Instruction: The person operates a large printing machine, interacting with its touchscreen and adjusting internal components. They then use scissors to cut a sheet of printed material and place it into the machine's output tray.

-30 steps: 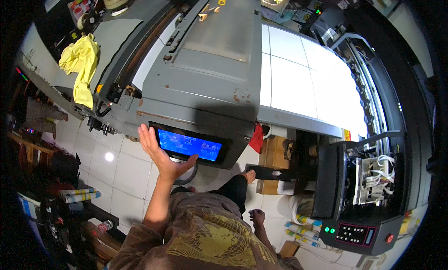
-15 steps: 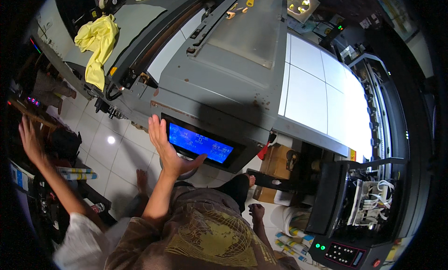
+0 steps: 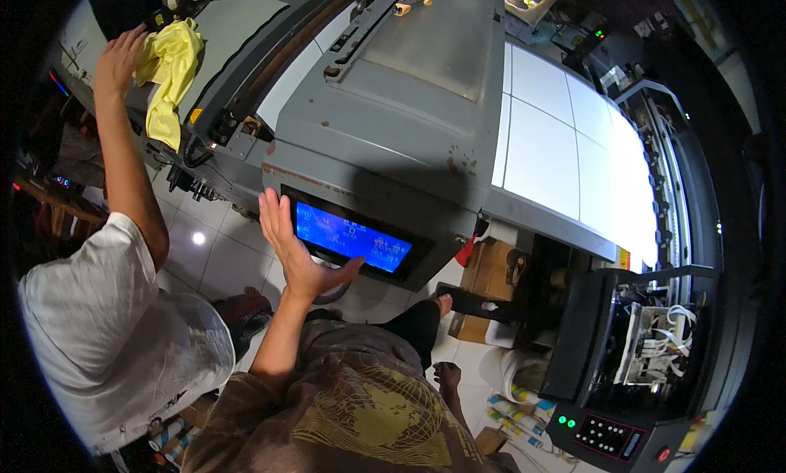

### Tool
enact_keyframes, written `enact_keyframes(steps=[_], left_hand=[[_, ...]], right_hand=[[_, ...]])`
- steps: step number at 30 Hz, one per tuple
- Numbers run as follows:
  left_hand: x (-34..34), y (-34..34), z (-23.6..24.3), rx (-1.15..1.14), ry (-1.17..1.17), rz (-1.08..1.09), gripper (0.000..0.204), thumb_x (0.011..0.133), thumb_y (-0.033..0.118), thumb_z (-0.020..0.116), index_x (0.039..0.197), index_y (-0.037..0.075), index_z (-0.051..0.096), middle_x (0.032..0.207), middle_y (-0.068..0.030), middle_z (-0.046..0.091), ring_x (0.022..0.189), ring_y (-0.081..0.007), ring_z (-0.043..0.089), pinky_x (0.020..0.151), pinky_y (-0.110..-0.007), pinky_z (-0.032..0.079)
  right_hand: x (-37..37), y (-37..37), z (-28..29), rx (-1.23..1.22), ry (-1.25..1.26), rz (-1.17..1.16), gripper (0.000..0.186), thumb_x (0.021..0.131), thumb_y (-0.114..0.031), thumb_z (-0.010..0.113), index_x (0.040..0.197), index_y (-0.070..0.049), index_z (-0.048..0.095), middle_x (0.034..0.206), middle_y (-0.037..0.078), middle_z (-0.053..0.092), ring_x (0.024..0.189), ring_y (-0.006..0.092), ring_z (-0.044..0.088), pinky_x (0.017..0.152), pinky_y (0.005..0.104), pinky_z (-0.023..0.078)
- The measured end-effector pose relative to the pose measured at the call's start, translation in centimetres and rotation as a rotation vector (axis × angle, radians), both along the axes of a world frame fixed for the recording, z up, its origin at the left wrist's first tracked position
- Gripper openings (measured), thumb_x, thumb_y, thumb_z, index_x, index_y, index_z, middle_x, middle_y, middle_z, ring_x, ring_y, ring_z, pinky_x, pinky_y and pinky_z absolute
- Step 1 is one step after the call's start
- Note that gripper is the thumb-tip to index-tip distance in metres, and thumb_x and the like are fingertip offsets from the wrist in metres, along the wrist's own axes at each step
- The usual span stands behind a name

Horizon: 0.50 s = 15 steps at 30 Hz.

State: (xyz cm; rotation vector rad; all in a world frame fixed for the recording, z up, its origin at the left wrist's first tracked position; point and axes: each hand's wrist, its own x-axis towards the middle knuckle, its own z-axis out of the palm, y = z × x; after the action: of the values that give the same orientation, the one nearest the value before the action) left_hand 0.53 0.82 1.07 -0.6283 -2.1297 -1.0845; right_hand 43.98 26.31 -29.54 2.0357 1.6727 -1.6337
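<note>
My left hand [image 3: 301,264] lies open against the left end of a lit blue control screen [image 3: 352,234]. Its fingers stretch up along the frame, and the thumb reaches over the screen's lower edge. The screen sits in the front of a large grey machine [image 3: 368,158]. Low at my right side hangs my right hand [image 3: 447,375], apart from the machine; it is in shadow, so its grip cannot be made out. At the left a co-worker's hand [image 3: 119,64] reaches beside a crumpled yellow cloth [image 3: 170,72].
A white gridded sheet [image 3: 544,137] spreads right of the grey hood. Beyond stands a black printer carriage [image 3: 655,342] with a button panel [image 3: 606,440]. A cardboard box [image 3: 491,272] and rolls [image 3: 512,420] lie below. A yellow-handled tool [image 3: 401,9] rests on the hood.
The co-worker in the white shirt has moved forward at the left, the hand rising to the yellow cloth. My left hand stays at the screen; the view has shifted slightly.
</note>
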Motion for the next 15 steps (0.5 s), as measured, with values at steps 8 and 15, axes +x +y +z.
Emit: enact_keyframes(steps=[8,15], left_hand=[[-0.1,-0.1,-0.2,-0.022,0.019,0.011,0.136,0.056,0.042,0.094,0.16,-0.001,0.017,0.167,-0.0302,0.015,0.154,-0.0503,0.015,0.124,-0.059,0.014],[-0.3,-0.1,-0.3,-0.023,0.049,0.008,0.134,0.058,0.044,0.092,0.16,-0.002,0.018,0.166,-0.0321,0.016,0.153,-0.0516,0.016,0.123,-0.06,0.014]], right_hand=[[1.3,-2.5,0.4,-0.018,0.065,-0.081,0.015,0.093,-0.017,0.067,0.096,-0.002,0.069,0.082,0.01,0.074,0.063,0.0151,0.065,0.052,0.0316,0.052],[2.9,-4.0,-0.3,-0.018,0.119,-0.084,0.018,0.094,-0.018,0.066,0.096,-0.001,0.069,0.082,0.01,0.074,0.062,0.015,0.065,0.051,0.0308,0.052]])
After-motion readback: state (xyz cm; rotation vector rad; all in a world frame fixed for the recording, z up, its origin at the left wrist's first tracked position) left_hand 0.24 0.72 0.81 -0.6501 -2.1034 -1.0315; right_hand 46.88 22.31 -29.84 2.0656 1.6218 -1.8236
